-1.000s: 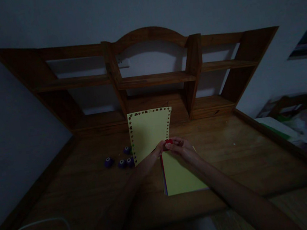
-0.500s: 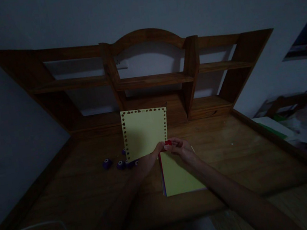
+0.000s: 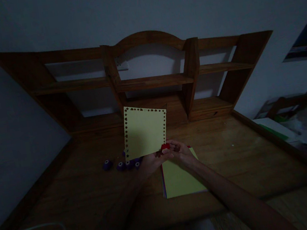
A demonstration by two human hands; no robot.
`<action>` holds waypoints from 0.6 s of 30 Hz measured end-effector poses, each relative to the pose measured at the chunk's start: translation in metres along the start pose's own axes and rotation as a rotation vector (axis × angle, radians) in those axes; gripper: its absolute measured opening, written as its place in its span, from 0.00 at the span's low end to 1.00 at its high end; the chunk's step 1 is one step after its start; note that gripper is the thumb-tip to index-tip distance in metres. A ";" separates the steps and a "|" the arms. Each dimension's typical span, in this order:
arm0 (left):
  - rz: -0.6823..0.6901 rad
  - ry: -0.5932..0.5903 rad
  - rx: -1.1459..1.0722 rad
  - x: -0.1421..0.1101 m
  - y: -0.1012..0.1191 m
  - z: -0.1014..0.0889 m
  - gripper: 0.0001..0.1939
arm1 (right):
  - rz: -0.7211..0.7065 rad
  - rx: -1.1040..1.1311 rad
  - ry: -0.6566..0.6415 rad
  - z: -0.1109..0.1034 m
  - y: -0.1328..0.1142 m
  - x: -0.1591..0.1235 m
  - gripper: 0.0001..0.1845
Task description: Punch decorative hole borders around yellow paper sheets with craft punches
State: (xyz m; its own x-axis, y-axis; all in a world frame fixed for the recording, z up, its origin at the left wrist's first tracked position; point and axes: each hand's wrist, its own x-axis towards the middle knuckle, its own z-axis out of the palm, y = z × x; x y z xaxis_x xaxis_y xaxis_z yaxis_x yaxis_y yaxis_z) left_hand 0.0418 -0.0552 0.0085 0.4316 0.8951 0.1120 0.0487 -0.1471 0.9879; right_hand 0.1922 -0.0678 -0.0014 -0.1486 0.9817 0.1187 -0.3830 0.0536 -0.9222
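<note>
My right hand point(image 3: 182, 154) is closed around a small red craft punch point(image 3: 165, 147). A sheet of yellow paper point(image 3: 146, 132) stands tilted up above the desk, with small shapes punched along its left, top and right edges. Its lower right corner meets the punch. Beneath that lower edge, my left hand point(image 3: 150, 163) is closed at the paper, its thumb reaching across to the punch; its other fingers are mostly hidden. Under my right hand lies a stack of coloured paper point(image 3: 180, 178), yellow on top.
Several purple craft punches point(image 3: 107, 165) sit on the wooden desk point(image 3: 76, 194) left of my hands, some partly behind the sheet. A wooden shelf unit point(image 3: 154, 80) rises at the back. A white cable point(image 3: 43, 225) loops at the lower left.
The yellow sheet has turned slightly clockwise, its top right corner sinking. The red punch and both hands have shifted slightly left and down, and my left hand has rolled over.
</note>
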 end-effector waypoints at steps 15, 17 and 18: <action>-0.064 0.026 -0.165 -0.002 0.006 0.008 0.18 | -0.003 0.046 0.060 0.005 0.000 -0.002 0.18; -0.039 0.023 -0.164 0.000 0.004 0.008 0.18 | -0.001 0.032 0.054 0.003 0.001 0.000 0.18; -0.020 0.019 -0.166 0.001 0.003 0.008 0.19 | 0.003 0.022 0.058 0.002 0.001 0.001 0.18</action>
State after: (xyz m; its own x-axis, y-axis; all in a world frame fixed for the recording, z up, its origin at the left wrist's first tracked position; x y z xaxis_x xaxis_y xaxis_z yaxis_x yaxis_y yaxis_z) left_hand 0.0496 -0.0581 0.0105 0.4148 0.9052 0.0928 -0.0928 -0.0594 0.9939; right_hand 0.1898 -0.0671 -0.0019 -0.0969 0.9909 0.0935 -0.4026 0.0468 -0.9142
